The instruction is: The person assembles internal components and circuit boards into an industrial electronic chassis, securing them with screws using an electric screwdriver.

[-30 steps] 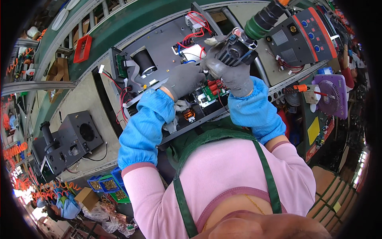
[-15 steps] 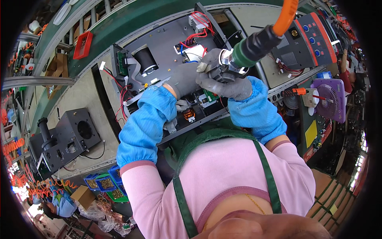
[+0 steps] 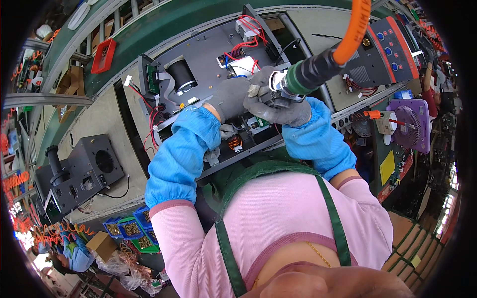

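Observation:
My right hand (image 3: 285,113), in a grey glove, wraps round the lower part of a hanging power tool (image 3: 310,74). The tool has a green and black body, a shiny metal collar and an orange hose. My left hand (image 3: 231,101), also gloved, reaches over an opened dark grey metal chassis (image 3: 211,52), close beside the right; its fingertips are hidden. Inside the chassis are a black cylinder (image 3: 180,74), red wires (image 3: 243,45), a white block (image 3: 243,66) and a copper coil (image 3: 234,143). The tool's tip is out of sight behind the gloves.
A second unit with a red-edged panel (image 3: 387,49) stands at right, a black housing (image 3: 82,174) at left. A red tray (image 3: 103,56) lies beyond the chassis. Blue bins of small parts (image 3: 130,228) sit lower left; a purple fan (image 3: 410,125) is at far right.
The tool and my right hand have shifted slightly left, with the tool's upper end lower in the view. My left hand has hardly moved.

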Action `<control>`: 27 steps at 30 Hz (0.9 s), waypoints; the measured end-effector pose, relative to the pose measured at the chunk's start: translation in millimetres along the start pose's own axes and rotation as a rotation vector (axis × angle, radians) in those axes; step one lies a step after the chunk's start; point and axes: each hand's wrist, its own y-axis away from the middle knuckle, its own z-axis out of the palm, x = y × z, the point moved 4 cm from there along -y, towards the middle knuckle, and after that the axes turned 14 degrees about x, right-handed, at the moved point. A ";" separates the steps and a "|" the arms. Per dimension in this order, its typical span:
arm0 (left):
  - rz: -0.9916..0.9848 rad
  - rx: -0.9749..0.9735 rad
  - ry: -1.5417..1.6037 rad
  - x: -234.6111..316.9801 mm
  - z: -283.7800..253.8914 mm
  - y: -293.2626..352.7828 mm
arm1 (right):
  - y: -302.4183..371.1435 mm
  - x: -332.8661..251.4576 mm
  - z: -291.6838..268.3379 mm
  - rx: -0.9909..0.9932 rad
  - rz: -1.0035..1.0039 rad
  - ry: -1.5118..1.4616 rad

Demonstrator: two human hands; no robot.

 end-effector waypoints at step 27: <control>-0.838 0.306 1.449 65.7 -15.6 36.0 | -3.3 -79.8 -67.2 0.122 -0.422 -0.620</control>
